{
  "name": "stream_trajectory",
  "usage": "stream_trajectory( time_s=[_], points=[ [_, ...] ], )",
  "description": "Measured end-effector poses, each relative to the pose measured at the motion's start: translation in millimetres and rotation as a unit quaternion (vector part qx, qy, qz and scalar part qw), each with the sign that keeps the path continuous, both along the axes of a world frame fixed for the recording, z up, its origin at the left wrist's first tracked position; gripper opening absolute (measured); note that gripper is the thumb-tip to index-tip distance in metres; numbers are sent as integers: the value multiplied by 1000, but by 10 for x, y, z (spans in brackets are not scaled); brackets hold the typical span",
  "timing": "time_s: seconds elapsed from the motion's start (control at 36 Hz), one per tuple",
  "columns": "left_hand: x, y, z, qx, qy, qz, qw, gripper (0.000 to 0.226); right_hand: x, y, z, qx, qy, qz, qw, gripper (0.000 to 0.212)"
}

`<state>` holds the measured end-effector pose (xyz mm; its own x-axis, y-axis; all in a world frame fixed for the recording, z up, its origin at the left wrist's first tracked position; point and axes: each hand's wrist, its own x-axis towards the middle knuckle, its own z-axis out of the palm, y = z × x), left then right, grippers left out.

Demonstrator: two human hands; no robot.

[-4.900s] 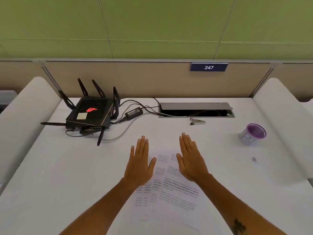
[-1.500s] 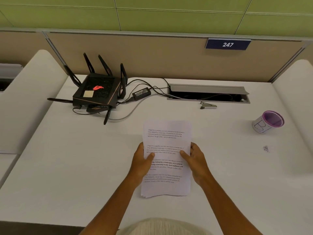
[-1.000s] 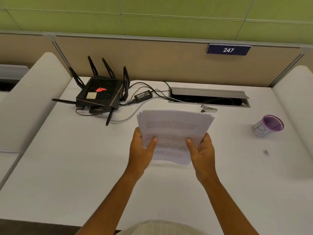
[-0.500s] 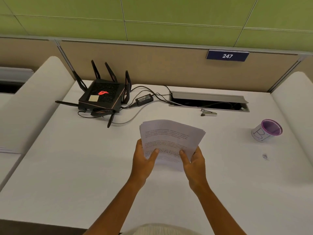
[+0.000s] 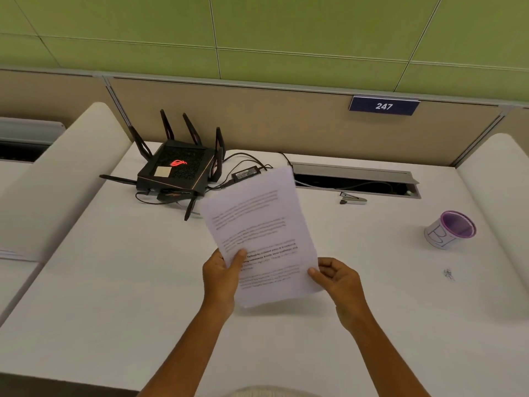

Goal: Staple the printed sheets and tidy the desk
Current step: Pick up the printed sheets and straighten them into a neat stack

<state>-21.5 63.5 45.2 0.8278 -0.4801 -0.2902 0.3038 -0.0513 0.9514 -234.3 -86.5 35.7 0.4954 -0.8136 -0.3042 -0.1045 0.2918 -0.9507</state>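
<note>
Head view. The printed sheets [image 5: 259, 233] are held as one stack above the white tabletop [image 5: 114, 282], near its middle. The stack's long axis runs from the person toward the rear partition, leaning slightly left at the far end; the far short edge overlaps the view of the power adapter [image 5: 245, 173], and the text lines (partly blurred) read across the short axis. The left hand [image 5: 221, 277] holds the near-left edge, its grip pinching the paper with the thumb on the printed face and the fingers hidden behind. The right hand [image 5: 336, 279] pinches the near-right edge between thumb and curled fingers. The stapler [image 5: 352, 198] lies on the tabletop to the right of the stack's far end, well apart from it, just in front of the open cable tray [image 5: 355, 181]. A black router [image 5: 177, 174] with raised antennas stands at rear left. A purple-rimmed cup [image 5: 450, 229] stands at far right, with a small dark speck [image 5: 448, 273] nearer the person.
</note>
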Motion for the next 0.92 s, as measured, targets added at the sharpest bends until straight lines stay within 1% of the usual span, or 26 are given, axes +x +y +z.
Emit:
stream_trajectory(
  time_s=[0.11, 0.14, 0.19, 0.31, 0.39, 0.47, 0.61, 0.69, 0.78, 0.83, 0.92],
  points=[
    [-30, 23, 24, -60, 67, 49, 995, 25, -40, 65, -60, 72, -70, -15, 995, 49],
    [-54, 21, 23, -75, 88, 57, 992, 27, -28, 95, -74, 93, -88, -24, 991, 50],
    [-120, 13, 29, -101, 125, 61, 985, 32, 25, 169, -87, 127, -112, -38, 985, 44],
    [-282, 3, 23, -125, 174, 52, 975, 36, 178, 311, -57, 142, -122, -50, 981, 44],
    [-366, 26, -24, -117, 185, 38, 975, 40, 233, 339, -19, 126, -98, -60, 985, 42],
    [-326, 98, -85, -115, 184, 35, 976, 42, 203, 274, 10, 102, -50, -66, 991, 34],
    [90, 333, -198, -97, 189, 50, 976, 35, 11, 37, 60, 63, 37, -52, 996, 28],
    [366, 452, -211, -28, 153, 5, 988, 33, -77, -92, 85, 35, 80, -36, 996, 25],
    [520, 432, -170, 57, 77, -94, 991, 38, -94, -173, 120, 1, 110, -24, 994, 23],
    [550, 358, -98, 92, 30, -139, 985, 35, -86, -198, 153, -23, 109, -20, 994, 20],
    [546, 233, -1, 108, -19, -152, 982, 28, -68, -195, 223, -50, 79, -29, 995, 19]
  ],
)
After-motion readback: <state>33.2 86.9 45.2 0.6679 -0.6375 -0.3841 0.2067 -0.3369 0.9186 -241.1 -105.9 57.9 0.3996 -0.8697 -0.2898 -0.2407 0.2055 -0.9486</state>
